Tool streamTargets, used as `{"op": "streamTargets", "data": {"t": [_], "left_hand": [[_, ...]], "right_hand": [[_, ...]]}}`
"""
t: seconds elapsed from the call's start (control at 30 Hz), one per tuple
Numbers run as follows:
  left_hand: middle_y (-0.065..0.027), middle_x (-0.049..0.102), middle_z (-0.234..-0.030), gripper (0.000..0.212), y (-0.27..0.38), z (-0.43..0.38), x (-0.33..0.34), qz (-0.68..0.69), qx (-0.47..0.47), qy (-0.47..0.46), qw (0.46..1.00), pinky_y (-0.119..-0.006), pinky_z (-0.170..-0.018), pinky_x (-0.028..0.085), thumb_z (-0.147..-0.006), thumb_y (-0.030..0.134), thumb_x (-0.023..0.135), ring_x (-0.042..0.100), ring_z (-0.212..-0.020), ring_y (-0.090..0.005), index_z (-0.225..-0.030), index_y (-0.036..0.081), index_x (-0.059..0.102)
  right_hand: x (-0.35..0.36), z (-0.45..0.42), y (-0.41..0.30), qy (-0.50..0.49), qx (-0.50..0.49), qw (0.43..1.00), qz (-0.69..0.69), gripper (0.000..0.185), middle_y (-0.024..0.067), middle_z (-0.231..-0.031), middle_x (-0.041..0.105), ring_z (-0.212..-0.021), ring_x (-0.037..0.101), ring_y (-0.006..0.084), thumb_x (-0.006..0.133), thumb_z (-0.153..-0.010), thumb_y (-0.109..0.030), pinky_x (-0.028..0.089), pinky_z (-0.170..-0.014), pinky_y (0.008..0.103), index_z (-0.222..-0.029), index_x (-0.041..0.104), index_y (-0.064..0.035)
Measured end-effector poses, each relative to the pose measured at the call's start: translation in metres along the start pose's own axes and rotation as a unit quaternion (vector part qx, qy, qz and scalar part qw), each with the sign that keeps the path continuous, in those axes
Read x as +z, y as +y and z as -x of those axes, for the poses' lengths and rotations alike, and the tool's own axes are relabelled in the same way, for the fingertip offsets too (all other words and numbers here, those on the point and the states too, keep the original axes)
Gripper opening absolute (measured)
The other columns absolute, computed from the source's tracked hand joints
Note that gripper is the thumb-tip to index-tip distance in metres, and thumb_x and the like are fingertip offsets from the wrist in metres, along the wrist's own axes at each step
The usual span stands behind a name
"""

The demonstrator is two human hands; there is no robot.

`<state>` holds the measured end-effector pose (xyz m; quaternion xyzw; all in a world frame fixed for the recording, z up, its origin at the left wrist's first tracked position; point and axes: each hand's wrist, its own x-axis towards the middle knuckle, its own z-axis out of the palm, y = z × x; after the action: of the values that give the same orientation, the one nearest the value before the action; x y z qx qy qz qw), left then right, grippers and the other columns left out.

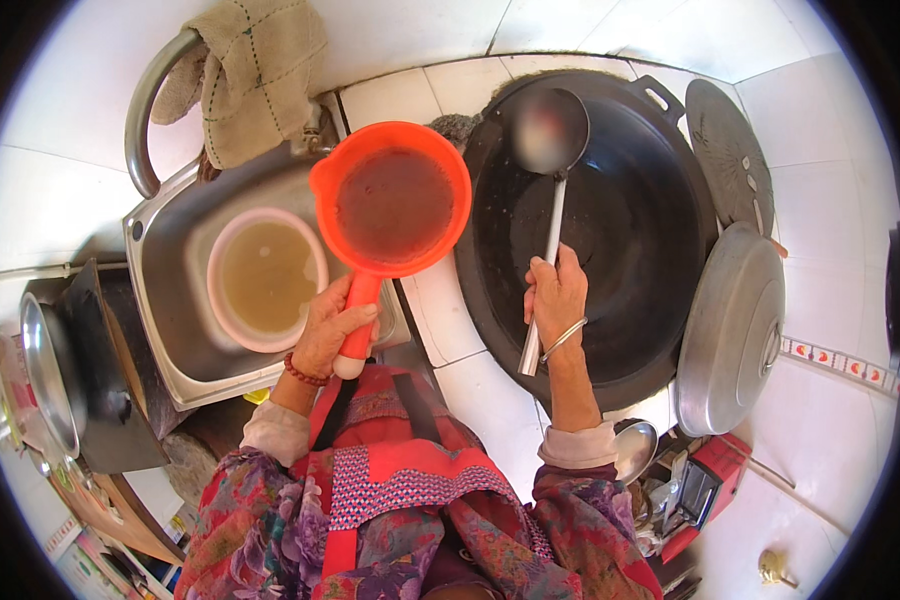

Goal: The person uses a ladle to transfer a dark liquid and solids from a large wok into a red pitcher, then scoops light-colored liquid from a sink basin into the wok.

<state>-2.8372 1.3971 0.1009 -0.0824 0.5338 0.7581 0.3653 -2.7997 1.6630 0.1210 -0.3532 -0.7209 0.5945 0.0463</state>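
Observation:
My left hand (pixel 331 326) is closed around the handle of an orange plastic water dipper (pixel 395 201) that holds brownish liquid. The dipper is up between the sink and the wok, overlapping the sink's right edge in view. In my right hand (pixel 557 289) is the metal handle of a ladle (pixel 553 217). Its round bowl is over the far left part of a large black wok (pixel 622 247); the ladle bowl's contents look blurred. A little dark wetness shows on the wok's bottom. Left of the dipper, a pale pink basin (pixel 230 322) of cloudy yellowish water sits in the stainless steel sink (pixel 187 225).
A beige towel (pixel 259 75) hangs over a curved metal pipe (pixel 141 112) behind the sink. Right of the wok lean a round metal lid (pixel 731 330) and a dark flat disc (pixel 727 146). A small metal bowl (pixel 636 450) and a red box (pixel 720 469) are at lower right.

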Motion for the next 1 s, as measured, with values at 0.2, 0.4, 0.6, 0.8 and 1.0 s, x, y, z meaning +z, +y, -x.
{"op": "streamTargets", "data": {"t": [0.2, 0.4, 0.6, 0.8, 1.0], "left_hand": [[-0.0029, 0.055, -0.077, 0.045, -0.004, -0.001, -0.001, 0.002, 0.006, -0.007, 1.000, -0.022, -0.046, 0.047, -0.081, 0.013, 0.063, 0.055, -0.059, -0.0095, -0.121, 0.000, 0.046], [-0.0062, 0.055, -0.085, 0.044, -0.004, -0.002, -0.002, -0.008, 0.008, -0.008, 1.000, -0.023, -0.044, 0.048, -0.080, 0.014, 0.062, 0.056, -0.059, -0.0120, -0.118, 0.000, 0.046], [-0.0072, 0.054, -0.086, 0.044, -0.002, 0.000, 0.000, -0.007, 0.002, 0.003, 1.000, -0.024, -0.044, 0.048, -0.080, 0.014, 0.062, 0.056, -0.060, -0.0126, -0.118, -0.001, 0.045], [-0.0074, 0.054, -0.087, 0.044, -0.002, -0.003, 0.002, -0.018, 0.008, -0.005, 1.000, -0.025, -0.044, 0.049, -0.080, 0.015, 0.061, 0.056, -0.061, -0.0128, -0.118, -0.001, 0.045], [-0.0079, 0.054, -0.088, 0.043, -0.004, -0.003, 0.005, -0.026, 0.007, 0.015, 1.000, -0.025, -0.044, 0.049, -0.080, 0.014, 0.060, 0.056, -0.060, -0.0134, -0.118, -0.001, 0.045]], "right_hand": [[0.021, -0.014, -0.011, -0.047, 0.022, 0.992, -0.113, 0.017, 0.0088, -0.066, 0.052, -0.037, 0.046, 0.0115, 0.049, -0.085, -0.009, 0.035, -0.030, 0.0271, -0.095, 0.049, 0.0038], [0.019, -0.015, 0.015, -0.006, 0.063, 0.995, -0.073, 0.011, 0.0082, -0.064, 0.051, -0.036, 0.045, 0.0125, 0.049, -0.084, -0.009, 0.035, -0.029, 0.0284, -0.088, 0.048, 0.0018], [-0.002, 0.002, 0.026, -0.007, 0.129, 0.976, -0.173, 0.008, 0.0062, -0.063, 0.049, -0.038, 0.044, 0.0096, 0.048, -0.084, -0.007, 0.035, -0.029, 0.0258, -0.083, 0.049, 0.0005], [0.009, 0.004, 0.013, -0.039, 0.142, 0.955, -0.257, 0.008, 0.0068, -0.064, 0.048, -0.039, 0.042, 0.0096, 0.049, -0.085, -0.008, 0.035, -0.030, 0.0269, -0.083, 0.048, -0.0007], [-0.013, -0.045, 0.074, -0.013, 0.206, 0.967, -0.147, 0.010, 0.0080, -0.063, 0.049, -0.040, 0.044, 0.0124, 0.049, -0.083, -0.007, 0.037, -0.030, 0.0296, -0.076, 0.043, -0.0025]]}}
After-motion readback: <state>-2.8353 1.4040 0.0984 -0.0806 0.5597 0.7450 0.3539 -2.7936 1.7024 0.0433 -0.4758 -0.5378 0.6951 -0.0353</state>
